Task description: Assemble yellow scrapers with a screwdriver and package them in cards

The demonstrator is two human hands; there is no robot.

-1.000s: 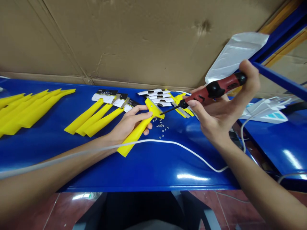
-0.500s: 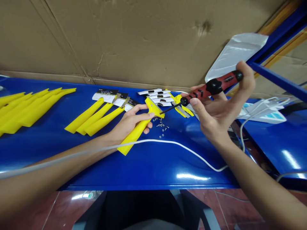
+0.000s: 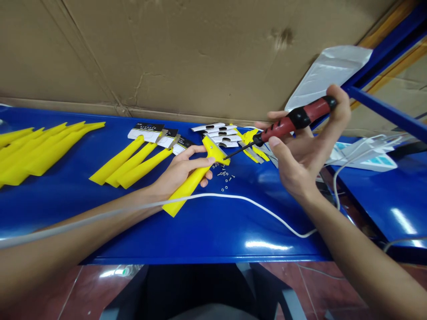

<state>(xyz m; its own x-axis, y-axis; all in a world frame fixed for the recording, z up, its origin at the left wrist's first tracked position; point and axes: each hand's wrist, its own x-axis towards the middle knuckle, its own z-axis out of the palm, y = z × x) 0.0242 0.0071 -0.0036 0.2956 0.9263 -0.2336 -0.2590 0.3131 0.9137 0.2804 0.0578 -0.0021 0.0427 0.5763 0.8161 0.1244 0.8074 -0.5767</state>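
My left hand point(image 3: 187, 171) is closed around a yellow scraper point(image 3: 187, 189), its thumb pressed near the wide head. In my right hand point(image 3: 296, 164) is a red and black screwdriver point(image 3: 282, 127), with a finger over the butt end and the thumb along the handle. The screwdriver's dark shaft slants down to the left, its tip at the scraper head; the screw under the tip is too small to make out. Below the head, several small nuts and screws point(image 3: 224, 174) lie scattered on the blue table point(image 3: 213, 235).
Three yellow scrapers point(image 3: 133, 164) with black-and-white cards lie left of centre. Several yellow handles point(image 3: 43, 155) are stacked at far left. White card sleeves point(image 3: 222, 134) and yellow head pieces point(image 3: 255, 151) lie behind my hands. A white cable point(image 3: 240, 197) crosses in front, over my left forearm.
The screwdriver handle has rolled about its axis in my right fingers, and its butt end has shifted slightly left. My left hand and the scraper have hardly moved.
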